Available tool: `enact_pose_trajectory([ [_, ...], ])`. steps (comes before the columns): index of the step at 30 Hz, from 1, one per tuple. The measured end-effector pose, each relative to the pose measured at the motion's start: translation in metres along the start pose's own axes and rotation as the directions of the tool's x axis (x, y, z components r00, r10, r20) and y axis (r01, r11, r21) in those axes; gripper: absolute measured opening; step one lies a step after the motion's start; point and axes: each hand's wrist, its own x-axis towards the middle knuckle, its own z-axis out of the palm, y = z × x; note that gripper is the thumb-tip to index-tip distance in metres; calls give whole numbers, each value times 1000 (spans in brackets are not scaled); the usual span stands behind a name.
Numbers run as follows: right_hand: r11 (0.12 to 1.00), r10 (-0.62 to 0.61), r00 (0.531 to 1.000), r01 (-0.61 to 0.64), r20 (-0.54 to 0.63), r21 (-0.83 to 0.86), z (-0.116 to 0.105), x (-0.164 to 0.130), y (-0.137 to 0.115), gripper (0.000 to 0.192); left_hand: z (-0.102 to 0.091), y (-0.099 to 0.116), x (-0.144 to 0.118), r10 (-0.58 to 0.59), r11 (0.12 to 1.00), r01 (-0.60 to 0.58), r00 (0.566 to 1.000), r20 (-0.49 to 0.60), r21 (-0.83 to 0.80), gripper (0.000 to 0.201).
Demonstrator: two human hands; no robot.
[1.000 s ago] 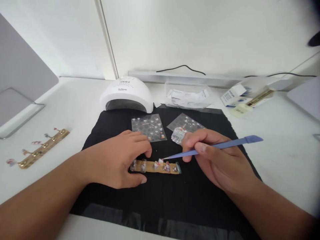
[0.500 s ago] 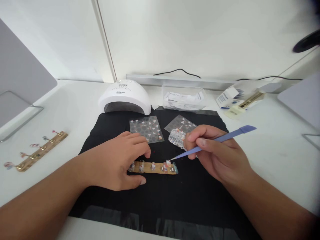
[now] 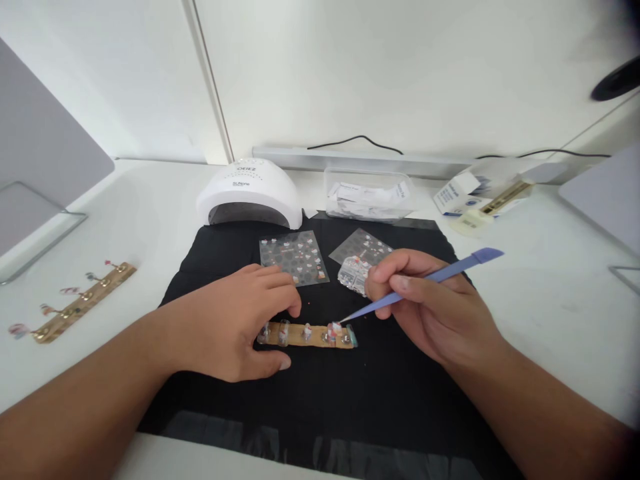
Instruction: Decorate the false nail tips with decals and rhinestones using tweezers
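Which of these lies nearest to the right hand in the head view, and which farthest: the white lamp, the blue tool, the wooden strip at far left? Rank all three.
1. Blue tool: held in the right hand.
2. White lamp: at the back, to the hand's left.
3. Wooden strip: out at the picture's far left.

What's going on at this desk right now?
A person's right hand holds a pointed purple tool, its tip by a small red-and-white piece near the right end of a wooden strip. The left hand rests at the strip's left end. Beyond the hands, patterned clear sheets lie on the black mat.
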Motion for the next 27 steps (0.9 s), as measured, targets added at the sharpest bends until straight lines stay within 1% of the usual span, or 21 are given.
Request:
enact_pose_trajectory([
  [6, 1000, 5, 1000, -5, 1, 13, -1, 1, 1, 7, -1, 0, 1, -9, 1000, 9, 1000, 9, -8, 31],
  [13, 1000, 13, 1000, -13, 4, 24, 1, 2, 4, 5, -3, 2, 2, 24, 1000, -25, 1000, -16, -15, 27],
  [21, 1000, -12, 1000, 12, 15, 21, 0, 0, 5, 5, -2, 2, 2, 27, 1000, -27, 999, -22, 1, 27],
  [27, 1000, 1, 1000, -1, 27, 9, 0, -1, 2, 5, -1, 1, 2, 28, 1000, -28, 999, -15, 2, 27],
])
